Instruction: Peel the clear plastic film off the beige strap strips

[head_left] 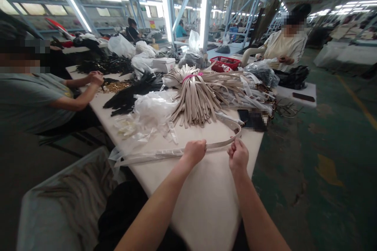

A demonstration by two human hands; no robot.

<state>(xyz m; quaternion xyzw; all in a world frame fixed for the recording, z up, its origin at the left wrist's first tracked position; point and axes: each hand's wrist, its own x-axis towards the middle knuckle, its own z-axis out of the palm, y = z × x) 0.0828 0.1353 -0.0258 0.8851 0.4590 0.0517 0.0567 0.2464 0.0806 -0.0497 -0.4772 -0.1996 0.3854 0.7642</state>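
A long beige strap runs across the table in front of me, its left stretch covered by a clear plastic sleeve. My left hand is closed around the strap near its middle. Farther right, my right hand pinches the strap where it bends back in a loop towards the pile. Just beyond my hands lies a large bundle of beige straps, tied with a pink band. Crumpled white plastic wrapping sits to the left of that bundle.
A phone and a dark item lie at the table's right edge. Black straps are heaped at left, near a co-worker's hands. A plastic-lined bin of straps stands at lower left. A red basket is farther back.
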